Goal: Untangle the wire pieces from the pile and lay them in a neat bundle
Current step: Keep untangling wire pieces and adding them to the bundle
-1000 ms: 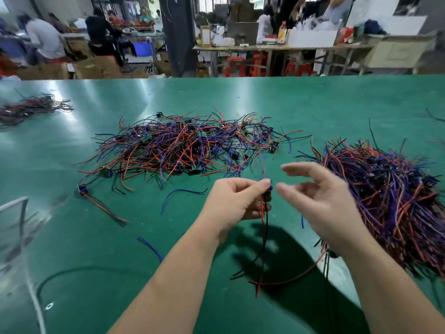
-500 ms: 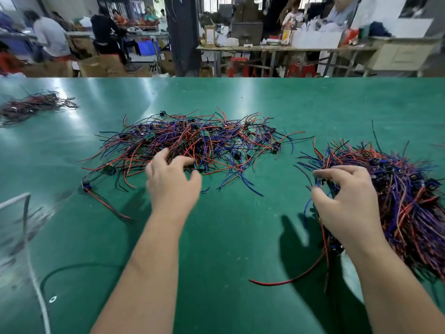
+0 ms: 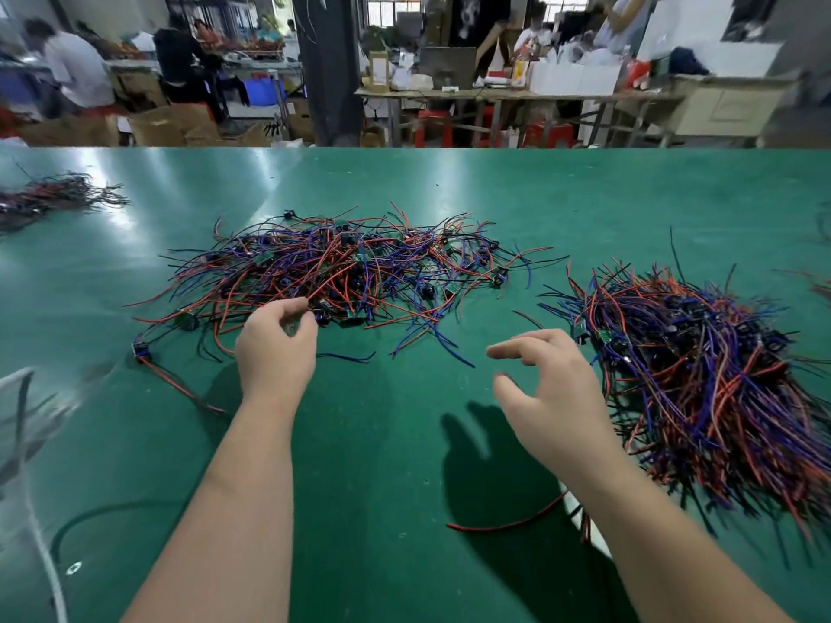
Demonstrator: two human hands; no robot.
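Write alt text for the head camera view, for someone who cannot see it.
A person's left hand reaches, fingers curled, into the near edge of a tangled wire pile on a green table. The right hand hovers open beside a neater bundle.
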